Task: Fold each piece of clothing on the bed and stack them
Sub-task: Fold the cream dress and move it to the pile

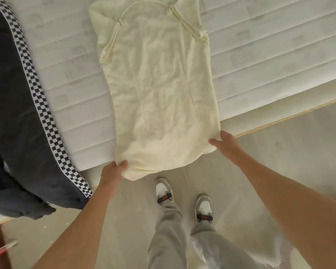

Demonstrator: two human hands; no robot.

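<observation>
A cream sleeveless dress [159, 90] lies flat and lengthwise on the white mattress [260, 55], collar at the far end, hem hanging over the near edge. My left hand [113, 173] pinches the hem's left corner, thumb on top of the cloth. My right hand [224, 143] grips the hem's right corner, its fingers tucked under the fabric. A dark navy garment with a black-and-white checkered stripe [17, 123] lies along the left side of the bed, its end drooping over the edge.
The mattress edge runs diagonally across the view, on a light wooden base [279, 119]. My feet in grey-and-white sneakers [163, 191] stand on the pale floor close to the bed. A red-and-white object [0, 251] shows at the lower left.
</observation>
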